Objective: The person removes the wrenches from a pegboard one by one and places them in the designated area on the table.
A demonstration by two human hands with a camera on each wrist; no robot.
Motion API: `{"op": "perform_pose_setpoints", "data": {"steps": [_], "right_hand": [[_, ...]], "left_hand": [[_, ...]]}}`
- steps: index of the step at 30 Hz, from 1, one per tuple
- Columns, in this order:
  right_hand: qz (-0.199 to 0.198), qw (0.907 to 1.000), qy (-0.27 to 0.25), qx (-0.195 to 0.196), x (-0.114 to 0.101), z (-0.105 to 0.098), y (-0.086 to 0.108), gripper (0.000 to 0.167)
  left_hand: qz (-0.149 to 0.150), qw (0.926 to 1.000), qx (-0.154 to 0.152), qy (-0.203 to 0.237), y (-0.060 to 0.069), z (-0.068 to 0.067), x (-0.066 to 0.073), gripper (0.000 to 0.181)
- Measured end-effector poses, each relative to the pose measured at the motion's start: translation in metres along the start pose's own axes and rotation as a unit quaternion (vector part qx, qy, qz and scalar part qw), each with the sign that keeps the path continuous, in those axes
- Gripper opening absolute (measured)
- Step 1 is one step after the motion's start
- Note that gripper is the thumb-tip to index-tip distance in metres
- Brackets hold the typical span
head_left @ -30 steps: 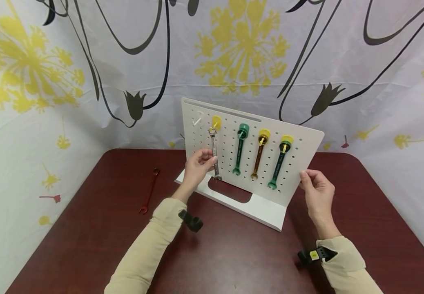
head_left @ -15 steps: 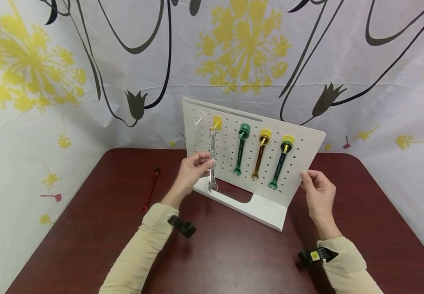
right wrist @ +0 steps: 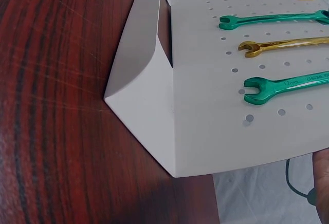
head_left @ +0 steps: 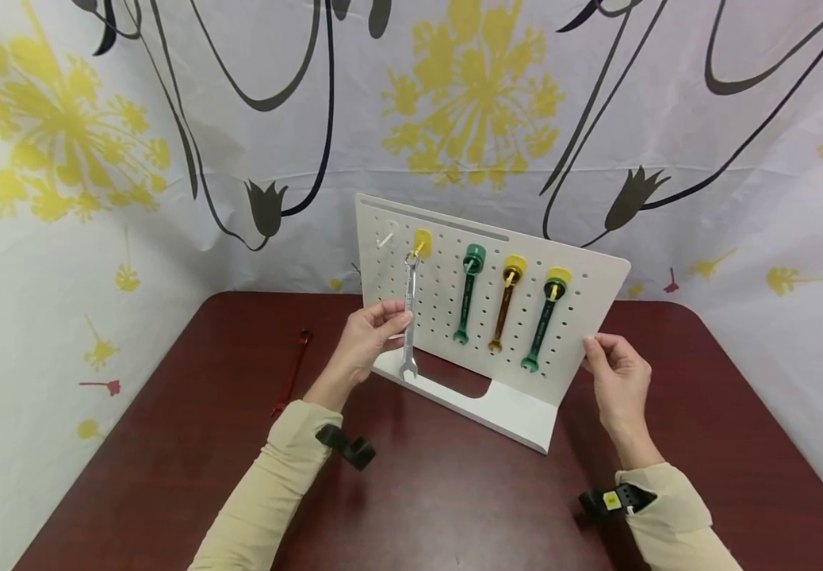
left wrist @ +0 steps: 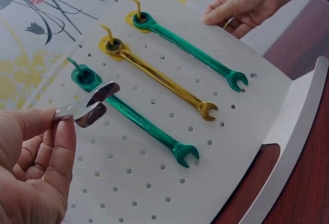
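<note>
Left hand (head_left: 360, 342), pinching silver metal wrench (head_left: 409, 345), moved leftward mid-frame; snagging yellow plastic hook (head_left: 422, 239) could tip white pegboard (head_left: 485, 313), which right hand (head_left: 620, 377) gripped.

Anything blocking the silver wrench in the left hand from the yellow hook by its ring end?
Nothing visible does: the silver wrench has its ring end at the yellow hook, though whether the hook passes through is unclear. The nearest green wrench hangs to the right.
</note>
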State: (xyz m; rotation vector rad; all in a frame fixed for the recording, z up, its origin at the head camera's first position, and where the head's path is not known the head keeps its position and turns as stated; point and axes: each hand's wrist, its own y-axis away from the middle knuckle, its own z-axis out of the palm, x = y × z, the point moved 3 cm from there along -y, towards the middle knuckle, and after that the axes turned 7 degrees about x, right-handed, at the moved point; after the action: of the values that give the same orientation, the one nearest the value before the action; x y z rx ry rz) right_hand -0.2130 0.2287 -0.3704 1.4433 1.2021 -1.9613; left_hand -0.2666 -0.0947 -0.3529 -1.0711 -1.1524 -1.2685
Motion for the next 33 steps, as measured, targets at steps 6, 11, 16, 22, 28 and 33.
{"op": "perform_pose_setpoints", "data": {"steps": [6, 11, 16, 22, 28, 33], "right_hand": [[-0.005, 1.0, 0.003, 0.002, -0.001, 0.0, 0.001, 0.01], [-0.002, 1.0, -0.003, 0.005, -0.001, 0.001, 0.001, 0.008], [0.001, 1.0, 0.0, 0.01, 0.008, -0.001, -0.002, 0.008], [0.0, 0.9999, -0.002, 0.017, 0.028, -0.004, -0.009, 0.008], [0.001, 0.9999, -0.009, 0.014, 0.024, -0.003, -0.008, 0.007], [-0.008, 0.9997, -0.021, 0.009, 0.01, 0.0, -0.004, 0.008]], "left_hand": [[-0.005, 0.9996, -0.009, 0.024, 0.002, -0.002, 0.004, 0.015], [-0.014, 0.9984, -0.016, 0.053, 0.002, -0.003, 0.007, 0.014], [-0.012, 0.9974, -0.022, 0.068, 0.002, -0.003, 0.011, 0.023], [0.002, 0.9966, -0.031, 0.075, 0.004, -0.003, 0.02, 0.024], [0.002, 0.9967, -0.026, 0.077, 0.006, -0.007, 0.022, 0.024], [0.003, 0.9972, -0.023, 0.071, 0.009, -0.016, 0.02, 0.024]]}}
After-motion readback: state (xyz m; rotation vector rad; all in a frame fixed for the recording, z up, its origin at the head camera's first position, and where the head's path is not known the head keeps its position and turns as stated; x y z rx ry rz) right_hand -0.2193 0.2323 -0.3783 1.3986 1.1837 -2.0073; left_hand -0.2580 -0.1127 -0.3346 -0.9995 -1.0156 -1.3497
